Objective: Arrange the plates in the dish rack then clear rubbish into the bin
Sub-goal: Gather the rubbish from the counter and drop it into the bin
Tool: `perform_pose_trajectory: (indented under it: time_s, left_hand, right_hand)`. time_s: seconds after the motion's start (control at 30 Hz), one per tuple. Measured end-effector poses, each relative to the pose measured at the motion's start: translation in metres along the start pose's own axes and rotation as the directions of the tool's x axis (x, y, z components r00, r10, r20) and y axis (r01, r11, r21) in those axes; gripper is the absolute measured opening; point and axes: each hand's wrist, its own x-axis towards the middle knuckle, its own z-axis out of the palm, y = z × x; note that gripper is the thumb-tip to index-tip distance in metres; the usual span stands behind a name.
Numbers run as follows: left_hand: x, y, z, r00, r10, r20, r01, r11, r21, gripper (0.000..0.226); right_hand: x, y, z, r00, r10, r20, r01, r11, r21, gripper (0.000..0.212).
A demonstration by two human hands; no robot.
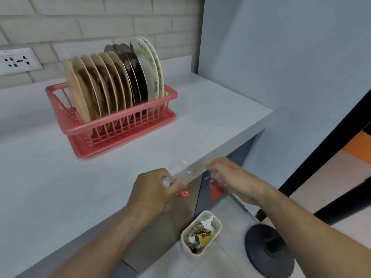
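- On the desk [60, 177], toward the back, the pink dish rack [84, 152] holds a full row of plates [112, 83]. They stand on edge and lean one against the next: tan ones to the left, dark ones in the middle, pale patterned ones to the right.
- No loose plate shows anywhere else on the desk, so the first part of the task reads as complete.
- At the near edge of the desk, both hands hold a clear wrapper [181, 193] with red print.
- The left hand [152, 191] is curled round a crumpled clump of it, with a red end sticking out past the fingers.
- The right hand [230, 177] pinches clear film with a red piece hanging below it. Motion blur makes it impossible to tell whether this is one wrapper stretched between the hands or two separate pieces.
- Below the hands, on the floor beside the desk, the small cream bin [192, 255] stands open. It already contains rubbish [202, 231]: crumpled white paper, something yellow and darker scraps.
- A dark round disc [269, 251] lies on the floor just to the right of the bin; its purpose cannot be told.
- Judged stage: the second part is under way. The wrapper is off the desk and roughly above the bin but not yet released.
- Remaining work: drop the wrapper into the bin. No other rubbish shows on the visible part of the desk, so this may be the last item.
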Motion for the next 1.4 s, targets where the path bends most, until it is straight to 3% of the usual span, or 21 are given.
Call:
perform_pose_trajectory:
  time_s: [0.07, 0.13, 0.23, 0.3, 0.4, 0.53, 0.63, 0.73, 0.97, 1.07, 1.13, 1.2, 1.3, 1.4]
  left_hand:
    - [-0.003, -0.001, 0.03, 1.0, 0.012, 0.002, -0.012, 1.0, 0.006, 0.028]
    - [-0.007, -0.005, 0.061, 0.999, 0.034, 0.007, -0.034, 0.999, 0.032, 0.025]
    - [-0.004, -0.022, 0.113, 0.991, -0.057, 0.122, 0.061, 0.998, -0.026, 0.026]
    - [0.003, -0.038, 0.147, 0.952, -0.188, 0.244, 0.201, 0.979, -0.03, 0.016]
    - [0.011, -0.075, 0.192, 0.914, -0.3, 0.271, 0.293, 0.954, 0.069, 0.012]
    - [0.019, -0.14, 0.245, 0.91, -0.297, 0.291, 0.213, 0.934, 0.287, 0.021]
    - [0.027, -0.2, 0.283, 0.906, -0.335, 0.259, 0.226, 0.9, 0.373, 0.028]
    - [0.038, -0.263, 0.32, 0.921, -0.321, 0.223, 0.165, 0.836, 0.524, 0.027]
    - [0.066, -0.406, 0.425, 0.927, -0.285, 0.245, 0.08, 0.787, 0.612, 0.049]
    - [0.083, -0.452, 0.466, 0.898, -0.349, 0.268, 0.081, 0.73, 0.679, 0.054]
    - [0.09, -0.472, 0.482, 0.866, -0.41, 0.285, 0.054, 0.644, 0.763, 0.051]
    - [0.092, -0.494, 0.493, 0.849, -0.426, 0.313, 0.039, 0.64, 0.767, 0.044]
    - [0.1, -0.511, 0.502, 0.884, -0.395, 0.25, 0.062, 0.629, 0.775, 0.044]
    - [0.108, -0.521, 0.512, 0.854, -0.468, 0.228, 0.19, 0.688, 0.7, 0.036]
  right_hand:
    - [0.007, 0.025, -0.02, 1.0, 0.018, 0.012, -0.02, 0.987, 0.157, 0.011]
    - [0.016, 0.053, -0.036, 0.999, 0.016, -0.034, -0.01, 0.983, 0.181, 0.008]
    - [0.035, 0.097, -0.062, 0.995, 0.045, -0.087, -0.044, 0.999, 0.016, 0.003]
    - [0.049, 0.135, -0.077, 0.987, 0.098, -0.129, -0.107, 0.992, -0.071, 0.014]
    - [0.066, 0.192, -0.088, 0.975, 0.133, -0.177, -0.151, 0.984, -0.092, 0.021]
    - [0.085, 0.268, -0.088, 0.973, 0.094, -0.211, -0.127, 0.981, -0.15, 0.035]
    - [0.104, 0.335, -0.079, 0.975, 0.058, -0.213, -0.102, 0.973, -0.207, 0.034]
    - [0.132, 0.398, -0.063, 0.976, 0.111, -0.185, -0.156, 0.957, -0.246, 0.032]
    - [0.225, 0.515, -0.016, 0.965, 0.134, -0.224, -0.191, 0.948, -0.256, 0.012]
    - [0.259, 0.545, -0.01, 0.957, 0.102, -0.271, -0.185, 0.935, -0.302, 0.014]
    - [0.278, 0.557, -0.01, 0.959, 0.092, -0.269, -0.185, 0.919, -0.349, 0.02]
    - [0.293, 0.572, -0.007, 0.969, 0.083, -0.232, -0.173, 0.899, -0.403, 0.022]
    - [0.308, 0.586, 0.002, 0.984, 0.042, -0.172, -0.127, 0.846, -0.517, 0.017]
    - [0.32, 0.598, 0.01, 0.993, -0.031, -0.113, -0.061, 0.685, -0.726, 0.021]
